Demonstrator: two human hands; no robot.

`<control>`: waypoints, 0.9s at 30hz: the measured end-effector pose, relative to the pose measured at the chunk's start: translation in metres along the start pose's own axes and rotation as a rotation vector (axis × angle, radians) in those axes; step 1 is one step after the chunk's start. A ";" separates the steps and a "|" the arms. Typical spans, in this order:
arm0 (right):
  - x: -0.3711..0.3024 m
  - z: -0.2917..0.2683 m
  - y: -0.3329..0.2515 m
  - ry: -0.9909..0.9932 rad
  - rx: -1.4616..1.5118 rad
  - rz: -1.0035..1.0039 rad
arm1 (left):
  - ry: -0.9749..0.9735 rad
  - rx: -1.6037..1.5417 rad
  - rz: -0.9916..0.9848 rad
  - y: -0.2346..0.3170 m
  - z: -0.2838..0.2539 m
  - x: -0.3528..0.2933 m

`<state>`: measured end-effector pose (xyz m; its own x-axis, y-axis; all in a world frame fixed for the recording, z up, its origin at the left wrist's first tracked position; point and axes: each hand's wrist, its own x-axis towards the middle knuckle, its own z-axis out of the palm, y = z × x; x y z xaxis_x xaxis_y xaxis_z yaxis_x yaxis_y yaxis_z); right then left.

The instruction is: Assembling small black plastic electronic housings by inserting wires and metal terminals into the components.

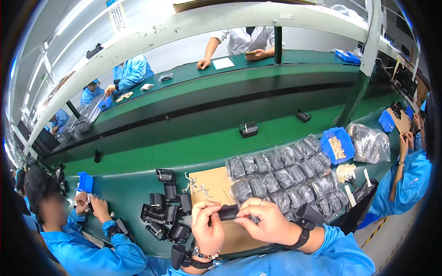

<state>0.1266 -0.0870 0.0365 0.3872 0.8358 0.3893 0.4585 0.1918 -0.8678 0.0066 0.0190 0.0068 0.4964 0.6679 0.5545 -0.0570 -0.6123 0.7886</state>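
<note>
Evidently the work is well advanced but not over: on the left of the dark green tabletop (119,195), a loose heap of black, boxy plastic housings (171,215) lies unwrapped and seems to be what is left. Next to it, some bent, silvery metal pieces (197,188) rest on a flat brown cardboard sheet (209,175), apparently unused so far. Farther right, dark bundles in clear plastic film (282,177) sit packed in close rows, and these look like the finished share; beyond them, a blue plastic tray (326,146) of small beige pieces stands near a large, crumpled clear plastic bag (369,143). As for the piece in hand, a small black oblong part (228,212) is held above the near part of the cardboard, between the heap and the bundles. The left hand (208,227) pinches its left end between thumb and fingers, while the right hand (267,221) grips its right end with thumb and fingertips, so the part lies directly between both hands, touching each.
</note>
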 end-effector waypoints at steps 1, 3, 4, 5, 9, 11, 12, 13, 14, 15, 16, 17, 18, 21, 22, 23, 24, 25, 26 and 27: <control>0.000 0.001 0.003 -0.001 0.006 0.002 | 0.042 -0.030 -0.011 0.000 0.001 -0.001; 0.002 0.000 0.007 0.008 -0.137 -0.068 | 0.009 -0.010 -0.016 0.002 -0.001 -0.001; 0.003 0.000 0.010 0.035 -0.191 -0.106 | -0.030 0.059 0.003 0.003 -0.001 0.001; 0.003 0.002 0.011 0.035 -0.188 -0.103 | -0.069 0.127 0.022 0.005 -0.001 0.002; 0.005 0.001 0.009 0.043 -0.153 -0.107 | -0.173 -0.072 -0.148 0.014 0.006 0.001; 0.004 0.001 0.003 -0.024 0.152 -0.010 | -0.168 -0.325 -0.204 -0.010 0.007 -0.007; 0.002 0.003 0.007 0.023 0.215 0.028 | -0.177 -0.523 -0.320 -0.013 0.005 -0.008; 0.006 -0.002 0.003 0.069 0.141 -0.050 | -0.182 -0.721 -0.434 -0.015 0.003 -0.009; 0.007 -0.003 0.002 0.063 0.133 -0.025 | -0.179 -0.710 -0.443 -0.013 -0.001 -0.009; 0.007 -0.005 0.002 0.062 0.117 -0.002 | -0.201 -0.764 -0.479 -0.010 -0.002 -0.007; 0.005 -0.004 0.004 0.063 0.122 0.000 | -0.223 -0.819 -0.515 -0.009 -0.002 -0.005; 0.004 -0.004 0.006 0.022 0.098 0.012 | -0.223 -0.814 -0.519 -0.010 -0.002 -0.005; 0.002 -0.003 0.007 -0.018 0.074 0.024 | -0.222 -0.826 -0.498 -0.010 0.000 -0.006; 0.001 0.001 0.008 -0.008 -0.039 0.018 | -0.209 -0.791 -0.438 -0.016 0.002 -0.010; 0.001 0.003 0.008 -0.004 -0.035 0.021 | -0.195 -0.749 -0.394 -0.018 0.002 -0.011; 0.002 0.005 0.008 -0.009 0.015 0.080 | -0.198 -0.745 -0.397 -0.018 0.002 -0.011; 0.001 0.005 0.009 -0.009 0.063 0.140 | -0.162 -0.575 -0.239 -0.017 0.004 -0.009; 0.001 0.005 0.012 -0.001 0.065 0.145 | -0.126 -0.406 -0.080 -0.016 0.005 -0.008; 0.001 0.004 0.015 -0.055 0.115 0.202 | -0.131 -0.262 -0.038 -0.019 0.003 -0.010; 0.001 0.004 0.018 -0.112 0.166 0.257 | -0.137 -0.261 -0.038 -0.021 0.001 -0.010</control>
<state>0.1315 -0.0809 0.0203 0.3792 0.9172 0.1223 0.2163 0.0406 -0.9755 0.0034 0.0252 -0.0156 0.6139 0.6143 0.4958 -0.2477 -0.4465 0.8598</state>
